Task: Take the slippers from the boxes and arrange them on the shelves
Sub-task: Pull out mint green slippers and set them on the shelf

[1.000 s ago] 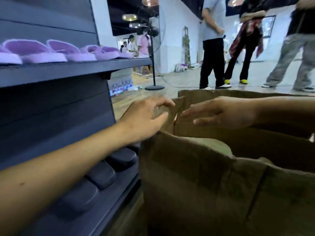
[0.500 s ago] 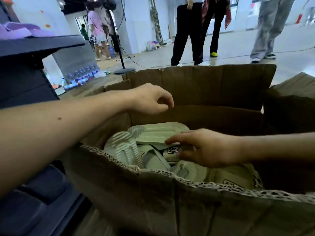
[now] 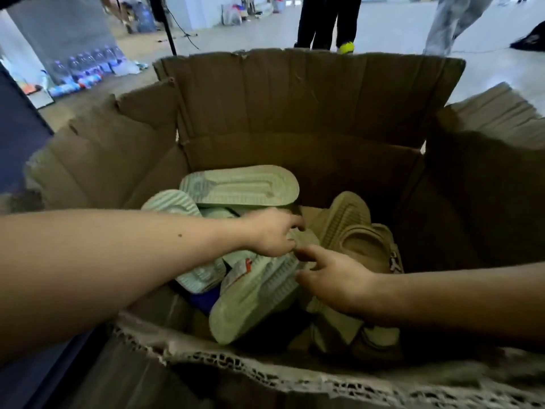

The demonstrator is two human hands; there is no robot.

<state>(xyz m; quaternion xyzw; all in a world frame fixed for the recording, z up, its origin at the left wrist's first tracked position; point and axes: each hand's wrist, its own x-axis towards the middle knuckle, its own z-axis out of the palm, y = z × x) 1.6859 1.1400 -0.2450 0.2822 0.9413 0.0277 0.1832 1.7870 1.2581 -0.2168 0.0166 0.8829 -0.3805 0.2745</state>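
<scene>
A large open brown cardboard box (image 3: 295, 113) is seen from above, its flaps raised and its torn near rim running along the bottom. A heap of slippers is held inside. In the middle of the heap a pale green foam slipper (image 3: 256, 302) is laid sole up, slanting from near left to far right, with a red and white tag (image 3: 241, 268) at its left edge. Its far end is gripped by the left hand (image 3: 271, 233), whose fingers are curled over it. The same end appears to be pinched from the right by the right hand (image 3: 336, 280), between thumb and forefinger. Both forearms are stretched over the near rim into the box. A second pale green slipper (image 3: 239, 185) is rested sole up at the far side of the heap. Tan ribbed foam slippers (image 3: 356, 231) are piled to the right, just beside the hands. Left of the box, part of a dark blue shelf unit (image 3: 17, 128) is glimpsed. On the far floor a row of plastic water bottles (image 3: 85, 69) is lined up at the left, and the legs of standing people (image 3: 324, 22) are seen beyond the box.
</scene>
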